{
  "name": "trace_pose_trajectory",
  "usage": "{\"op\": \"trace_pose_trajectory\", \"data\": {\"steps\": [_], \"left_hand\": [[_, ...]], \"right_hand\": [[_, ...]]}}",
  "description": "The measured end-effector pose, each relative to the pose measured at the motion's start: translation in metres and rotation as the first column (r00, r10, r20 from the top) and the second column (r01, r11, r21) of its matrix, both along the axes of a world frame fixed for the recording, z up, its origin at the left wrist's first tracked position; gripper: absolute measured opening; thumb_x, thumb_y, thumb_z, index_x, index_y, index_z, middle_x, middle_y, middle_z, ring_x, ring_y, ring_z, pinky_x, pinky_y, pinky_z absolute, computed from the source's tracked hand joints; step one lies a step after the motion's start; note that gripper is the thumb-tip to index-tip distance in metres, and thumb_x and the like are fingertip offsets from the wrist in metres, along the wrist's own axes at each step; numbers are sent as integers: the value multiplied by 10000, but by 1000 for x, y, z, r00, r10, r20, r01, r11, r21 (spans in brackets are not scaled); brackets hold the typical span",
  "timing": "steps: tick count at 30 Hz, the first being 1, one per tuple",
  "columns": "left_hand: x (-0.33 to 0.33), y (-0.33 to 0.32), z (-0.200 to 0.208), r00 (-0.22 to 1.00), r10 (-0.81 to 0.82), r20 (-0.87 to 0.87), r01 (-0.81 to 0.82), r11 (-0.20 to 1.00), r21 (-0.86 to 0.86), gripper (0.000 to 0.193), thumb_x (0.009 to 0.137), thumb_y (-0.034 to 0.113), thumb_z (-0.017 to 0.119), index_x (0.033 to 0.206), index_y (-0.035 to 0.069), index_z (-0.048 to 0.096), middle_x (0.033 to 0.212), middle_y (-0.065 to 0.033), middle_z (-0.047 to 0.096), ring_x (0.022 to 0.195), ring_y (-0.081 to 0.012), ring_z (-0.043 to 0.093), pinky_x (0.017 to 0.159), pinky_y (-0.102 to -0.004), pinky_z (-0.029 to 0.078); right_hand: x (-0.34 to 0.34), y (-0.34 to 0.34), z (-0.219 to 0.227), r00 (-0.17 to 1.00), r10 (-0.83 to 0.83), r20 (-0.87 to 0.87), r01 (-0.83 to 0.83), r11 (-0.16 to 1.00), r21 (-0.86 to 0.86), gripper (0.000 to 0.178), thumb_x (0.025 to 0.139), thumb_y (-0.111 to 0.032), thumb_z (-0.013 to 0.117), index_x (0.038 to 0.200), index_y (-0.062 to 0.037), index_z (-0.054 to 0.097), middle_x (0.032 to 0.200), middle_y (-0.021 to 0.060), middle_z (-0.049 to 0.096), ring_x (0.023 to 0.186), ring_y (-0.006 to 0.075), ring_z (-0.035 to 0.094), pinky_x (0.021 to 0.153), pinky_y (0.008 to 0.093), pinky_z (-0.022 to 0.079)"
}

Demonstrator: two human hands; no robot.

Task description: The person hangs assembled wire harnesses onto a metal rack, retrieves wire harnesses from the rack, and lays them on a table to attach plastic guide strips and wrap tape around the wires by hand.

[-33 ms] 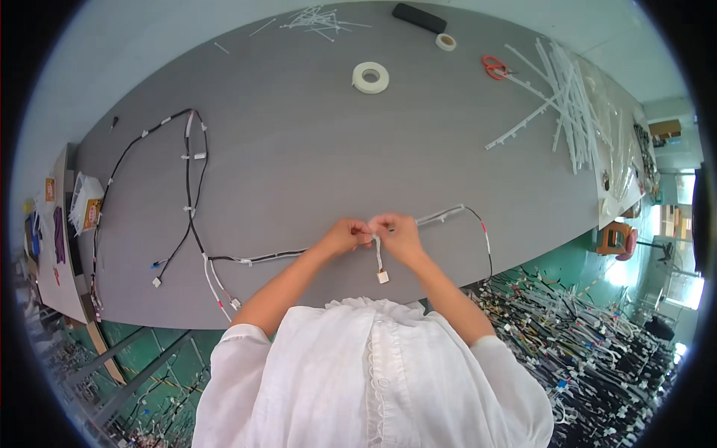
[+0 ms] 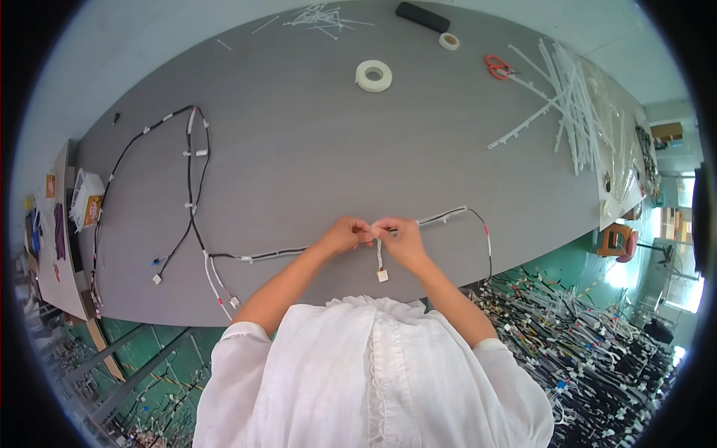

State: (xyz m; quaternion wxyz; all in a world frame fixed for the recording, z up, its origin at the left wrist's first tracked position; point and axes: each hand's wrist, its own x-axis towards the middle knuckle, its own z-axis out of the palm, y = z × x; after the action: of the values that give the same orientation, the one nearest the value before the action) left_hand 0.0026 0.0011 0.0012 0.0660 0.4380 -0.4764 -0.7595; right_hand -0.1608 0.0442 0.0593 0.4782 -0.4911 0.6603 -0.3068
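Observation:
A long wire harness (image 2: pixel 278 252), dark with pale wrapped stretches, runs across the near side of the grey table. My left hand (image 2: pixel 348 234) pinches it near the middle, where a short branch leaves the main run. Close against it, my right hand (image 2: pixel 396 239) is also closed on the harness, thumb and fingertips together. Whatever lies between the fingertips is hidden. Below my hands the short branch hangs toward me, ending in a white connector (image 2: pixel 383 276). Beyond my right hand the harness continues to a thin lead with a red mark (image 2: pixel 485 228).
White tape (image 2: pixel 373 76) lies beyond my hands, with a smaller roll (image 2: pixel 449 42) and a black case (image 2: pixel 423 16) farther back. Red-handled scissors (image 2: pixel 497 67) and white strips (image 2: pixel 569 104) are at right. Cable ties (image 2: pixel 320 16) lie far off. Many harnesses (image 2: pixel 575 351) hang below the right edge.
The fingers of my right hand, blurred before, now show clearly, pressed close to my left fingertips. The whole view has shifted very slightly; the harness lies much the same.

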Motion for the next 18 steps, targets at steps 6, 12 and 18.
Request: {"op": "trace_pose_trajectory", "data": {"steps": [6,12,18], "left_hand": [[7,-10,6,1000,16,24,-16,1000,16,131,852,169,611,824,48,654,743,-7,635,529,-52,415,480,-206,342],[10,-7,1,989,-124,84,132,987,-89,249,888,244,557,723,71,627,626,43,508,537,-58,364,495,-232,307],[5,2,-27,982,-35,187,65,986,-156,171,791,206,611,815,53,683,633,2,564,581,-109,465,554,-282,388]], "right_hand": [[-16,-11,8,949,177,-262,-254,921,-296,98,778,-127,650,810,-35,663,767,52,661,673,195,577,723,329,440],[-13,-22,-3,950,312,17,-303,933,-194,108,783,-121,656,842,-32,678,785,88,663,733,245,581,686,343,445],[-17,2,-29,914,358,-191,-401,868,-292,105,779,-140,666,824,-49,692,744,109,651,658,248,585,619,338,441]]}}
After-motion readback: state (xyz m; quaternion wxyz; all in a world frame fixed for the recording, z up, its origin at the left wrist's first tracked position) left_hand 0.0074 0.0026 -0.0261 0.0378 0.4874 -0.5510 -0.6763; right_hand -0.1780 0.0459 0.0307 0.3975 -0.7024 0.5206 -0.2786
